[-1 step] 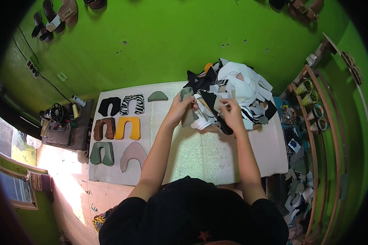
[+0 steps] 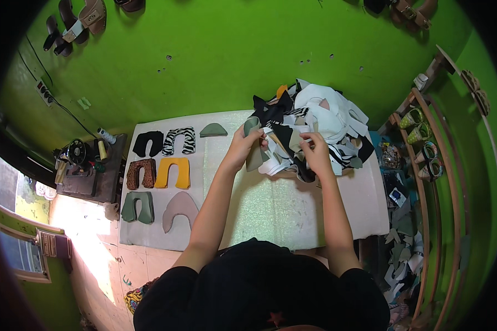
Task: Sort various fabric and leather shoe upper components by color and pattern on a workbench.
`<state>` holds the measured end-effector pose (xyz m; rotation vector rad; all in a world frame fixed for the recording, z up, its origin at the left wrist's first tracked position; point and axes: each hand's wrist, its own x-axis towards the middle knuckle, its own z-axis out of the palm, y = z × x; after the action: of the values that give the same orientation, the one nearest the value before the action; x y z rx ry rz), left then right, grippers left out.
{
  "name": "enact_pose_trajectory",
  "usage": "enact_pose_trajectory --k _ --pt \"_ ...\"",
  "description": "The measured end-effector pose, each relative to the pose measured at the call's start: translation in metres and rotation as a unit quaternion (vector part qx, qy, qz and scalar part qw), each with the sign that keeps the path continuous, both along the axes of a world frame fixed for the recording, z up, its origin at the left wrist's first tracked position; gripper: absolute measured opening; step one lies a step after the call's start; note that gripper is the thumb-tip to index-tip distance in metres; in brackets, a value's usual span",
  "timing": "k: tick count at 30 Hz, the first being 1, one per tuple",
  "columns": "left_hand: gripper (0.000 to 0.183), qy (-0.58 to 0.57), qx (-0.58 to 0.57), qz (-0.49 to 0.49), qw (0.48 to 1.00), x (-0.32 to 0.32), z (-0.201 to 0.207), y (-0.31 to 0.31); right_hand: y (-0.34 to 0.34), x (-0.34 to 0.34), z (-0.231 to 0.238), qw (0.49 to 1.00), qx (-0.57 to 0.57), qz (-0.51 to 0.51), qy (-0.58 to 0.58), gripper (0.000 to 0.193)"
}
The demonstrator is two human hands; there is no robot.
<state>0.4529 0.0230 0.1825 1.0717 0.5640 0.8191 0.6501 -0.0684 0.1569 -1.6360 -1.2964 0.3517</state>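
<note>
My left hand (image 2: 245,144) is closed around a grey-green material piece (image 2: 252,124), which curls up above the thumb and hangs down beside the fingers. Facing it, my right hand (image 2: 316,154) has its thumb and fingers bent together at the front of a scrap pile (image 2: 319,114); what they pinch, if anything, is too small to make out. White, black, zebra-striped and beige offcuts make up this heap. To the left lie cut pieces: black (image 2: 148,143), zebra-striped (image 2: 179,140), leopard-print (image 2: 141,174), yellow (image 2: 173,172), green (image 2: 138,207) and pinkish-beige (image 2: 180,211) arches, plus a green half-round piece (image 2: 213,129).
A pale worktable (image 2: 259,220) stands against the green wall (image 2: 221,60). Left of it is a sewing machine (image 2: 78,151) on a dark stand. At the right, a wooden rack (image 2: 419,220) holds shoes (image 2: 419,132), and more scraps (image 2: 400,259) lie below the table's edge.
Almost everything is the same. My right hand's fingers have shifted very slightly, and my left hand still holds the grey-green piece.
</note>
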Motion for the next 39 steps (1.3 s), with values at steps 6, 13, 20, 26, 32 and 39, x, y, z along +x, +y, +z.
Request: enact_pose_trajectory --k 6,13,20,26,32,39 --pt "0.020 0.020 0.030 0.028 0.999 -0.001 0.005 -0.008 0.001 0.014 -0.011 0.959 -0.151 0.020 -0.237 0.027" --pt "0.024 0.033 0.034 0.032 0.998 0.003 -0.003 -0.014 0.014 0.041 -0.040 0.968 -0.106 -0.014 -0.226 0.022" --pt "0.025 0.038 0.026 0.035 0.998 -0.004 -0.009 -0.012 0.033 0.048 -0.007 0.979 0.029 -0.006 0.203 0.014" --pt "0.024 0.049 0.044 0.055 0.996 -0.005 0.000 -0.019 0.042 0.053 0.007 0.971 0.007 -0.005 0.240 0.025" --pt "0.023 0.074 0.059 0.046 0.994 -0.004 -0.010 -0.016 0.050 0.058 -0.025 0.967 0.086 -0.225 -0.081 0.041" --pt "0.021 0.045 0.041 0.033 0.998 -0.010 -0.017 -0.015 0.019 -0.025 0.000 0.977 -0.003 0.157 0.143 0.030"
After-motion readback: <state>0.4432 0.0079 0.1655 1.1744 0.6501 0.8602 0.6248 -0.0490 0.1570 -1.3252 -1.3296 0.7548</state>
